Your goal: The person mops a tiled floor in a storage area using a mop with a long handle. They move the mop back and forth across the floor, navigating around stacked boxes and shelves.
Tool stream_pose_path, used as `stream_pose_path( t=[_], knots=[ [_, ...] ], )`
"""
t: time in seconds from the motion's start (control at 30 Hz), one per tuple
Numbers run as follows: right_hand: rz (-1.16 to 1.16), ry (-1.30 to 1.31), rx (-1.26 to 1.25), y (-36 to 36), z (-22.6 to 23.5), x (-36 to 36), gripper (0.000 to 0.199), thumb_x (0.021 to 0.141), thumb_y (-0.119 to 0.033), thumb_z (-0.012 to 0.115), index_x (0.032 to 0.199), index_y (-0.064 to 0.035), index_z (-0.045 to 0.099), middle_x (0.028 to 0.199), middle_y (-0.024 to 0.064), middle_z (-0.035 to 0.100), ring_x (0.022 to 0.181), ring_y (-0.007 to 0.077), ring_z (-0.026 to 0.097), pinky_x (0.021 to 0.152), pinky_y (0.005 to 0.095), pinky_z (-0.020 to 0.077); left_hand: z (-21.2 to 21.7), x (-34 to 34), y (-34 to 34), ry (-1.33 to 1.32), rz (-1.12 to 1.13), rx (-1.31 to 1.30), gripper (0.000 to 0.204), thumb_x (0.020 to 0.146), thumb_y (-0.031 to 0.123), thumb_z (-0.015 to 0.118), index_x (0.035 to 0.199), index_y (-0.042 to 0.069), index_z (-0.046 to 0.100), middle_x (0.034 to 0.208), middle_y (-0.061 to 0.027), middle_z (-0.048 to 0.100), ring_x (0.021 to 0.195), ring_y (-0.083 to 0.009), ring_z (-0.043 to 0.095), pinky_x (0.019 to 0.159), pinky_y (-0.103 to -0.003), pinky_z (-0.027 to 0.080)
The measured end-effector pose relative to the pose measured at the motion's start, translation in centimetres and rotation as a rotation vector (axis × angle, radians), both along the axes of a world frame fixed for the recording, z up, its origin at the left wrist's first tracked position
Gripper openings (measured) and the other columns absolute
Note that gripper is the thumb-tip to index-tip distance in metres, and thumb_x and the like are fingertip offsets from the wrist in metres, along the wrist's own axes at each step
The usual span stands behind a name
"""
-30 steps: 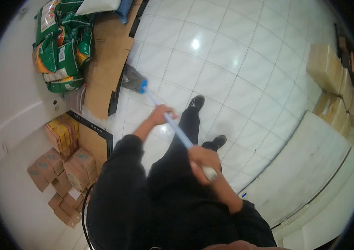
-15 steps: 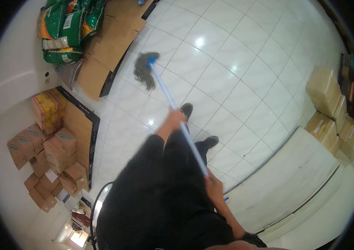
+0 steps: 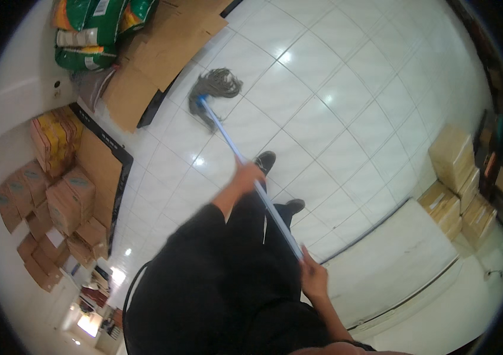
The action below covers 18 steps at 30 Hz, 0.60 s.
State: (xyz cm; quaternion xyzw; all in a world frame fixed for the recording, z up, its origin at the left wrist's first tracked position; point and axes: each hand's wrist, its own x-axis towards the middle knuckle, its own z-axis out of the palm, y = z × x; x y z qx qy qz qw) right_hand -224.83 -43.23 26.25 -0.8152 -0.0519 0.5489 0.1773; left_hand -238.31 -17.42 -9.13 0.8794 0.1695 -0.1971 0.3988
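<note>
Currently held: a mop [image 3: 275,215], slanting from the person's right side to the floor ahead and to the left.
Left hand [image 3: 250,176]: closed around the shaft partway along, probably to guide its swing.
Right hand [image 3: 314,275]: curled around the upper part of the shaft (the very end is hidden), likely as the pivot; the spacing between the hands should give leverage.
Mop head [image 3: 222,84]: grey strands spread in a curve on the white tiled floor [image 3: 346,118], near the platform edge [image 3: 150,109]; a blue connector [image 3: 202,100] joins them to the shaft.
Shoes [image 3: 265,161]: dark, set apart, presumably for balance.
Cardboard sheeting [image 3: 163,53]: laid over the dark-edged platform, apparently as a protective layer beside the green bags [image 3: 89,53].
Left cartons [image 3: 71,201]: stacked near the wall, seemingly to leave walking space.
Right cartons [image 3: 452,154]: piled beyond the long white panel [image 3: 393,254].
</note>
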Motion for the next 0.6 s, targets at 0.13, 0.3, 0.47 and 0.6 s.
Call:
stream_pose_path(
  t=[0.13, 0.3, 0.47, 0.6],
  knots=[
    [0.002, -0.050, 0.113, 5.1, -5.2, -2.8, 0.042, 0.102, -0.021, 0.056, 0.143, -0.0252, 0.056, 0.089, 0.0297, 0.067, 0.084, 0.0411, 0.071, 0.074, 0.0415, 0.0529, 0.2, 3.7, 10.4, 0.269, -0.279, 0.314, 0.015, 0.074, 0.024, 0.078, 0.084, 0.035, 0.078, 0.090, 0.0099, 0.068, 0.110, -0.0207, 0.058, 0.106, -0.084, 0.012],
    [-0.078, -0.027, -0.028, -8.1, 3.4, -4.0, 0.042, 0.101, -0.013, 0.058, 0.143, -0.0140, 0.057, 0.122, 0.0192, 0.070, 0.110, 0.0141, 0.067, 0.088, 0.0282, 0.0510, 1.4, 0.3, -8.5, -0.134, -0.006, -0.158, 0.014, 0.070, 0.020, 0.075, 0.083, 0.024, 0.077, 0.088, -0.0050, 0.071, 0.102, -0.0305, 0.062, 0.102, -0.082, 0.018],
    [0.065, -0.089, -0.310, -14.1, 13.1, 0.0, 0.043, 0.098, -0.006, 0.057, 0.141, -0.0078, 0.059, 0.084, 0.0210, 0.072, 0.064, 0.0145, 0.062, 0.063, 0.0311, 0.0510, 10.8, 5.3, -21.5, -0.052, 0.018, -0.327, 0.021, 0.071, 0.010, 0.073, 0.085, 0.026, 0.076, 0.080, 0.0015, 0.067, 0.107, -0.0263, 0.060, 0.105, -0.086, -0.001],
    [-0.045, 0.075, -0.251, -8.7, 7.0, -1.1, 0.042, 0.102, -0.012, 0.053, 0.143, -0.0050, 0.056, 0.089, 0.0148, 0.073, 0.069, 0.0152, 0.060, 0.068, 0.0316, 0.0511, 3.8, 3.2, -14.3, 0.002, -0.045, -0.023, 0.019, 0.080, 0.013, 0.064, 0.080, 0.026, 0.077, 0.084, -0.0001, 0.071, 0.103, -0.0266, 0.061, 0.110, -0.080, 0.009]
  ],
)
